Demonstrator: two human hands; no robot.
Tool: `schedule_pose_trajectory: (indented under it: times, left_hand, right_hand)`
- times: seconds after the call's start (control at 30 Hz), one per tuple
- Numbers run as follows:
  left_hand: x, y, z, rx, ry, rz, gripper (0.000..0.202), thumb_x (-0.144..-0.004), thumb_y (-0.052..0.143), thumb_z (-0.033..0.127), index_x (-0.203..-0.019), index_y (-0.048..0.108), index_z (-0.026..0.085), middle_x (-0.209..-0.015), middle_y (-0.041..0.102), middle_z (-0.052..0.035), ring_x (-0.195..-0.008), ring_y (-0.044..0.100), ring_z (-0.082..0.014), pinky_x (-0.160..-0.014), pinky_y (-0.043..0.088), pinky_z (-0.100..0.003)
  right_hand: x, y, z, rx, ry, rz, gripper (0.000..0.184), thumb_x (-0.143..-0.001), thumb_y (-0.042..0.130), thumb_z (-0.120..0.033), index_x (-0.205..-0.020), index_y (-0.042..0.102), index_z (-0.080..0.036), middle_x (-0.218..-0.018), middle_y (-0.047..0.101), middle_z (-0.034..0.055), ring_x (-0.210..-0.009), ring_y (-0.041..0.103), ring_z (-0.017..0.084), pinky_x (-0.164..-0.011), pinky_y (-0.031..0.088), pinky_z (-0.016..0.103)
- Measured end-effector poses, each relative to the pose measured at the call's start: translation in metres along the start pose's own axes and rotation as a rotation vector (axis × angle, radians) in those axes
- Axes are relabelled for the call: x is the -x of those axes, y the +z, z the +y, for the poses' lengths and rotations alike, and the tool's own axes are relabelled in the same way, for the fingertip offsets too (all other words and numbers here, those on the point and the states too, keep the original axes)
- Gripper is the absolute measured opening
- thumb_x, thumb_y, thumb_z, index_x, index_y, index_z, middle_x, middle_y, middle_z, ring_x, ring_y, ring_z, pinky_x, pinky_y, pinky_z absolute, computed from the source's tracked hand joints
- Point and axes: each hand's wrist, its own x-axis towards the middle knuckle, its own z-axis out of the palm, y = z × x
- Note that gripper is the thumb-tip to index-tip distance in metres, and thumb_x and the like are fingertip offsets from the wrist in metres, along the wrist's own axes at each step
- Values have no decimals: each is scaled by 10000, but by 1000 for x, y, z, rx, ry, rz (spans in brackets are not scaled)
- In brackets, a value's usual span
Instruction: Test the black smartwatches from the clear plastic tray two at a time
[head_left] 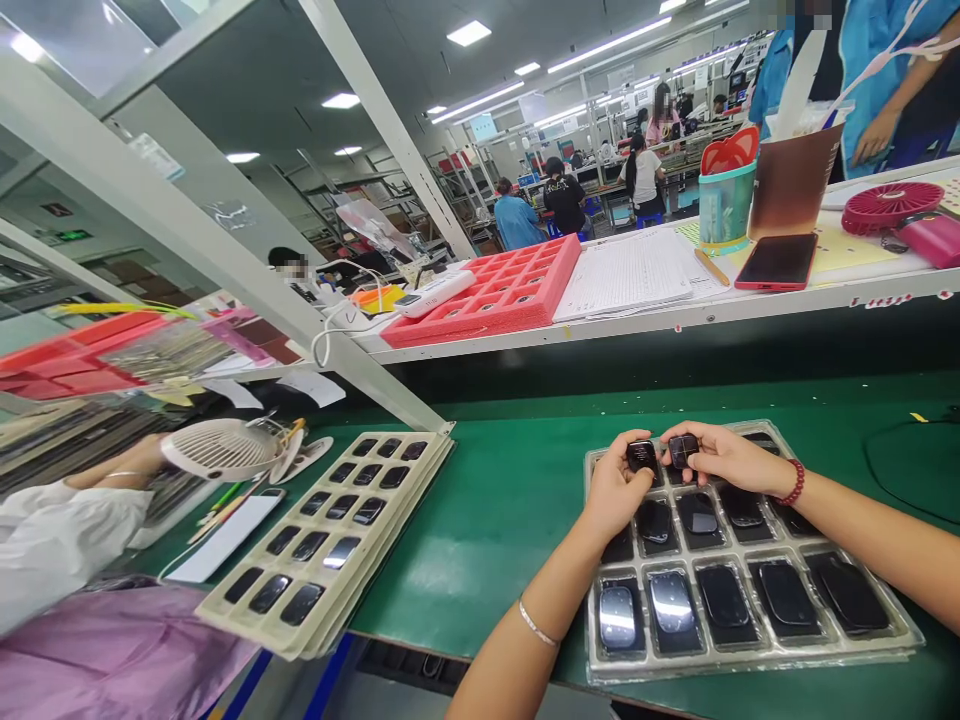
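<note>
**"Starting from the left, what's along the bench?"**

"A co-worker's white sleeve sits at the edge, with a white desk fan just beyond it. Next comes a stack of beige trays, filled with black devices and lying on the green bench."

**"And the person's hands?"**

"The left hand has its fingers curled closed, pinching a small glossy black device against the thumb. Just beside it, the right hand grips a second small black device the same way, between fingertips and thumb. Both are held over the top of a clear plastic tray, which lies on the bench in front of the person, with rows of similar black devices in its pockets."

**"What's on the shelf above?"**

"Going rightward, a red foam tray, a white ruled sheet, and a phone in a red case. At the far right, a co-worker in a blue smock stands behind the shelf."
</note>
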Motion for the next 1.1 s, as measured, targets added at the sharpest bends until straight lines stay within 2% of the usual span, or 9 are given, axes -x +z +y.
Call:
schedule_pose_trajectory:
  times: [0.17, 0.37, 0.57, 0.7, 0.87, 1.03, 1.1]
  left_hand:
    - [0, -1, 0, 3, -14, 16, 351, -732, 543, 127, -1080, 543, 165, -859, 632, -43, -699, 576, -130, -688, 479, -265]
    - [-1, 0, -1, 6, -5, 2, 469, -684, 554, 83, -1142, 504, 171, -936, 638, -53, -832, 597, -154, -739, 478, -260]
    - [0, -1, -1, 8, -6, -3, 379, -734, 523, 119, -1112, 528, 151, -890, 636, -56, -719, 577, -128, -697, 483, -263]
    - [0, 0, -1, -12, 3, -6, 465, -699, 540, 85, -1157, 506, 154, -933, 641, -67, -797, 589, -153, -706, 483, -263]
    - [0, 0, 1, -4, -12, 5, 348, -743, 529, 132, -1091, 541, 140, -858, 631, -60, -701, 571, -134, -661, 487, -263]
    - [-1, -1, -4, 29, 17, -27, 507, -672, 475, 30, -1164, 501, 151, -951, 622, -65, -838, 593, -150, -771, 492, -279]
    - [-1, -2, -6, 31, 23, -35, 555, -647, 451, 4, -1179, 491, 155, -973, 618, -65, -834, 598, -142, -790, 488, -281]
  right_hand:
    - [0, 0, 1, 8, 22, 5, 326, -810, 520, -177, -1136, 504, -179, -982, 602, 65, -714, 604, 117, -581, 524, 219]
    - [1, 1, 1, 69, -23, -33, 365, -776, 538, -138, -1137, 515, -185, -1031, 598, 65, -754, 597, 121, -612, 519, 223]
    - [0, 0, 2, 32, 5, -1, 336, -799, 522, -182, -1135, 512, -178, -945, 603, 58, -714, 603, 124, -583, 525, 228]
    - [0, 0, 3, 12, -6, -13, 400, -769, 539, -143, -1164, 497, -185, -1003, 599, 65, -739, 612, 124, -594, 517, 224]
    - [1, 1, 0, 13, 9, -16, 450, -749, 538, -122, -1192, 487, -184, -1041, 595, 78, -765, 618, 135, -615, 518, 237]
    - [1, 1, -1, 9, 8, -6, 457, -739, 544, -136, -1190, 494, -188, -1028, 601, 77, -758, 614, 144, -594, 516, 239]
    - [1, 1, -1, 4, 4, -6, 458, -739, 542, -139, -1192, 490, -187, -1020, 598, 73, -751, 610, 140, -590, 515, 236]
